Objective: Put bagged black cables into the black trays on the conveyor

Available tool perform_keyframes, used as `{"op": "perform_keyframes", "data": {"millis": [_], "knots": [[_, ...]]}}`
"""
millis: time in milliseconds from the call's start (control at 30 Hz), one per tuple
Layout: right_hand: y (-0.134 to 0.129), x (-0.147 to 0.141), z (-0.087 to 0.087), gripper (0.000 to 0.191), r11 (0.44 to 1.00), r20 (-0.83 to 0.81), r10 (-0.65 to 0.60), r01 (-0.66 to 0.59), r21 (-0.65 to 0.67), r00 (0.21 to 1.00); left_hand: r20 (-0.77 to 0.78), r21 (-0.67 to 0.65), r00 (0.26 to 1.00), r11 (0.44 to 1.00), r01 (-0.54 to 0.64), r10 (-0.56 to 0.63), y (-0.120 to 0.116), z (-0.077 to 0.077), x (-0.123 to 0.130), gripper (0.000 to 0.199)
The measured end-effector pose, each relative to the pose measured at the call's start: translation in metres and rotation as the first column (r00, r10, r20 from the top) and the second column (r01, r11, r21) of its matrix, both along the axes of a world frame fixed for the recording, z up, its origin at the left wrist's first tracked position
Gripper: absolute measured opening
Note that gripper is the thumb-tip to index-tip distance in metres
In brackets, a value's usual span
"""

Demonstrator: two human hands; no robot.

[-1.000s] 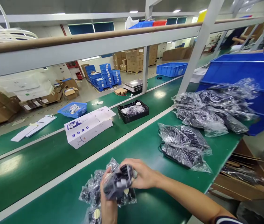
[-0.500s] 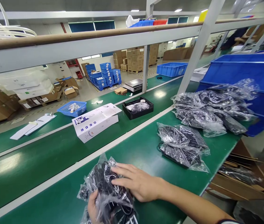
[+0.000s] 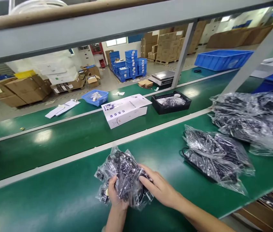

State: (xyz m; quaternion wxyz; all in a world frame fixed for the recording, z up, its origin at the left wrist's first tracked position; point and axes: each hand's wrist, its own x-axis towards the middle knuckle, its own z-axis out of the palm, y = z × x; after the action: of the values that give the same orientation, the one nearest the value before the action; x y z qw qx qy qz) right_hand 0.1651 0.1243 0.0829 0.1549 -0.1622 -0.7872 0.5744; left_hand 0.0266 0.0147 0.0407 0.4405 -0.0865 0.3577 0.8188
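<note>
Both hands gripped the bagged cables [image 3: 124,175] on the desk [image 3: 61,196], left hand [image 3: 115,195] beneath the bundle, right hand [image 3: 159,190] on its right side.

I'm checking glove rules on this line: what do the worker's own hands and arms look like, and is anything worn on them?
Both are bare. The left hand and right hand have no gloves, and no rings, watch or wristband show. Both forearms are uncovered up to the picture's lower edge, with no sleeve in view. No markings or tape are visible on either.
</note>
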Motion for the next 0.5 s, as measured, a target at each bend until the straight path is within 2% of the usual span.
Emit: {"op": "perform_keyframes", "data": {"millis": [100,200,267,333,400,467,500], "knots": [[-0.002,-0.008,0.004,0.044,0.981,0.019,-0.025,0.02,0.192,1.0,0.1,0.06,0.994,0.998,0.034,-0.04,-0.003,-0.004,0.002,0.017],[0.0,-0.01,0.003,0.039,0.91,0.034,-0.066,0.046,0.412,0.997,0.118,0.168,0.984,0.98,0.109,-0.13,-0.008,-0.015,-0.002,0.018],[0.003,-0.005,0.002,0.032,0.867,-0.057,-0.124,0.137,0.479,0.991,0.115,0.242,0.977,0.959,0.147,-0.179,-0.011,-0.022,-0.006,0.024],[0.006,0.006,0.004,0.026,0.86,-0.227,-0.169,0.256,0.442,0.959,0.098,0.323,0.975,0.933,0.159,-0.2,-0.015,-0.03,-0.011,0.028],[0.008,0.017,0.008,0.021,0.863,-0.373,-0.256,0.385,0.327,0.892,0.056,0.403,0.978,0.901,0.16,-0.199,-0.017,-0.037,-0.016,0.027],[0.009,0.025,0.011,0.017,0.841,-0.425,-0.351,0.48,0.249,0.835,0.013,0.442,0.98,0.88,0.174,-0.201,-0.02,-0.043,-0.021,0.024],[0.009,0.027,0.012,0.011,0.833,-0.409,-0.367,0.491,0.256,0.835,-0.001,0.435,0.979,0.882,0.183,-0.202,-0.021,-0.046,-0.024,0.023]]}}
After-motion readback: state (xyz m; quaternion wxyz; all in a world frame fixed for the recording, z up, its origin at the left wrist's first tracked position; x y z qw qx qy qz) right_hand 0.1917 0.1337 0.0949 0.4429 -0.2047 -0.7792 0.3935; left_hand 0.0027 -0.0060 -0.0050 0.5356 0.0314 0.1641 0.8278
